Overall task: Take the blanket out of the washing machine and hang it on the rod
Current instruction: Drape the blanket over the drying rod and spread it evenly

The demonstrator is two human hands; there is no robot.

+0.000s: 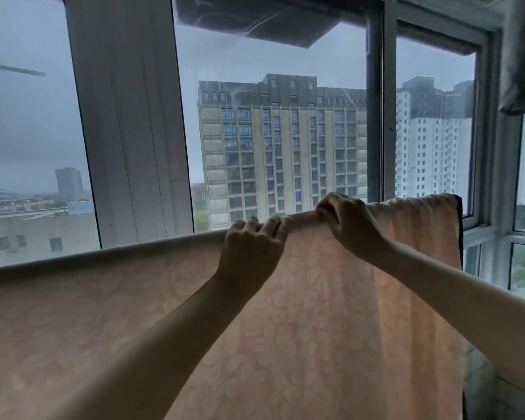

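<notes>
A pale peach blanket (315,313) with a faint leaf pattern hangs draped over a rod that runs from lower left to upper right; the rod itself is hidden under the cloth's top fold. My left hand (252,250) grips the top fold with fingers curled over it. Just to its right, my right hand (349,222) pinches the same fold, knuckles up. The blanket's right edge has a dark border (460,234). The washing machine is out of view.
Large windows (279,131) stand just behind the blanket, with a white pillar (128,131) at left and window frames (388,116) at right. A grey cloth (522,56) hangs at the top right corner. Buildings show outside.
</notes>
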